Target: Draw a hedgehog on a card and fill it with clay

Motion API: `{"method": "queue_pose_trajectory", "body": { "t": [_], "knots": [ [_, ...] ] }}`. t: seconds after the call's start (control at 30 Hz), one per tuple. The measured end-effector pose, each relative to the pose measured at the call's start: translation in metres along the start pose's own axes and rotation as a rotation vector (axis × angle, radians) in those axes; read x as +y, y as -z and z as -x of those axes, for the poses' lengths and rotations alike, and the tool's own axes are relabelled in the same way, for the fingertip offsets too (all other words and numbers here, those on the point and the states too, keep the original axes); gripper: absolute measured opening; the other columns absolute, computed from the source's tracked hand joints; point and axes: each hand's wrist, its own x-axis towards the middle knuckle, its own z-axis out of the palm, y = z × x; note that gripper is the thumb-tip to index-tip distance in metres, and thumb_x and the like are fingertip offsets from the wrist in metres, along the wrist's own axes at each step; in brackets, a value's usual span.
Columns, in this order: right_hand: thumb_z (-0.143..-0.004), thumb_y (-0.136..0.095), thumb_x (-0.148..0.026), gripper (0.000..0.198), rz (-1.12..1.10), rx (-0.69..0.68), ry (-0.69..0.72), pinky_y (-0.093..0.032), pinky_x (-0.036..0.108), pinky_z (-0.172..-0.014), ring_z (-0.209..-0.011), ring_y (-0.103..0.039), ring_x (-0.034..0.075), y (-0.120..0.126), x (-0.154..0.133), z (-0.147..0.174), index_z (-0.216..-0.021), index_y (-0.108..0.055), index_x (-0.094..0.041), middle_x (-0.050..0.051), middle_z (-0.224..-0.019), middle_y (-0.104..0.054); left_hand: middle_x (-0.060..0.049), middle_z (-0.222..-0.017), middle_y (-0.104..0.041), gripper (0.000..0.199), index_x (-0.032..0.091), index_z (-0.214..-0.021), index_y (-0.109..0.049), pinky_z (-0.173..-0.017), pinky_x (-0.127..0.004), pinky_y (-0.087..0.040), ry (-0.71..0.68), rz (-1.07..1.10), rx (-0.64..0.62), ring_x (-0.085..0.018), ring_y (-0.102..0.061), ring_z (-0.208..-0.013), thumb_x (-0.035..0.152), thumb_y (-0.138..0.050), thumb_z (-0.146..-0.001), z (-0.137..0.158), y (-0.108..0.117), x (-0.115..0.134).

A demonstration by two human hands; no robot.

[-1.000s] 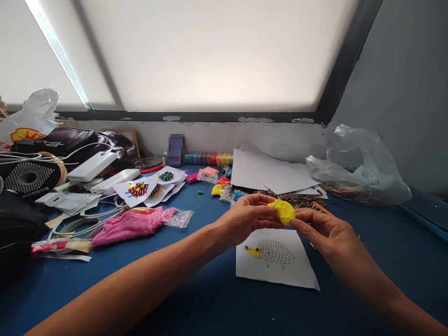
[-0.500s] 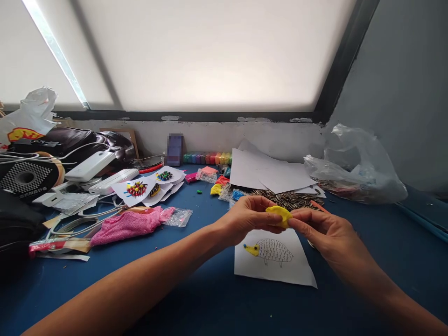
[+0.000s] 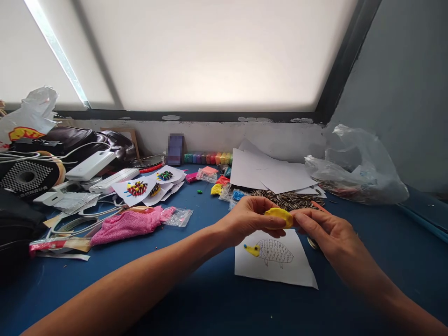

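One piece of yellow clay [image 3: 278,218] is held up over the surface [image 3: 196,284], above the far end of a single drawing sheet [image 3: 276,276]. The left hand [image 3: 250,217] has its grip closed around the clay, thumb in front; the right hand [image 3: 329,233] pinches its right end. Fingers hide part of the clay. The sheet shows one hedgehog with a yellow head. Toward the surface's far edge, white papers [image 3: 273,168] partly cover a heap of seeds [image 3: 283,199], too many to count. Toward the far left corner are three seed figures [image 3: 137,188], one partly hidden, and two white power banks [image 3: 91,165]. One black reel [image 3: 26,177] carries white lettering, too small to read.
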Motion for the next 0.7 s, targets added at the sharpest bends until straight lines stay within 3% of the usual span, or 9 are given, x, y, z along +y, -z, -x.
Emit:
{"method": "queue_pose_trajectory", "body": {
  "t": [0.13,0.33,0.53,0.7],
  "knots": [
    [-0.077,-0.066,-0.055,0.034,0.013,0.041,0.020,-0.054,0.030,-0.073,-0.083,-0.065,0.022,-0.0034,-0.0012,0.0003,-0.087,-0.073,-0.024,0.005,-0.086,-0.071,-0.005,-0.069,-0.067,0.041,0.009,-0.081,-0.060,-0.064,-0.027,-0.051,-0.019,-0.030,-0.041,-0.013,-0.065,-0.062,0.032,-0.087,-0.058,-0.0005,-0.0027,-0.0034],
    [-0.081,-0.061,-0.051,0.031,0.085,0.040,0.107,-0.052,0.030,-0.075,-0.080,-0.062,0.021,-0.0041,-0.0003,0.0017,-0.072,-0.071,-0.024,0.004,-0.083,-0.069,-0.003,-0.069,-0.066,0.053,0.011,-0.085,-0.055,-0.061,-0.028,-0.051,0.010,-0.013,-0.059,-0.013,-0.064,-0.059,0.034,-0.089,-0.051,-0.0013,-0.0056,-0.0075],
    [-0.080,-0.060,-0.056,0.036,-0.027,0.038,0.037,-0.054,0.031,-0.074,-0.083,-0.065,0.023,-0.0025,-0.0014,0.0016,-0.089,-0.073,-0.024,0.005,-0.087,-0.071,-0.004,-0.071,-0.067,0.056,0.012,-0.093,-0.054,-0.059,-0.028,-0.050,-0.062,-0.011,-0.043,-0.015,-0.065,-0.060,0.033,-0.088,-0.055,-0.0017,-0.0057,-0.0068],
    [-0.078,-0.063,-0.054,0.033,0.021,0.017,0.068,-0.054,0.030,-0.076,-0.086,-0.064,0.023,-0.0046,-0.0035,0.0003,-0.069,-0.072,-0.024,0.005,-0.087,-0.071,-0.005,-0.077,-0.068,0.054,0.012,-0.099,-0.056,-0.068,-0.032,-0.053,-0.002,-0.017,-0.081,-0.015,-0.066,-0.067,0.029,-0.087,-0.058,-0.0001,-0.0043,-0.0086]
  ]
}}
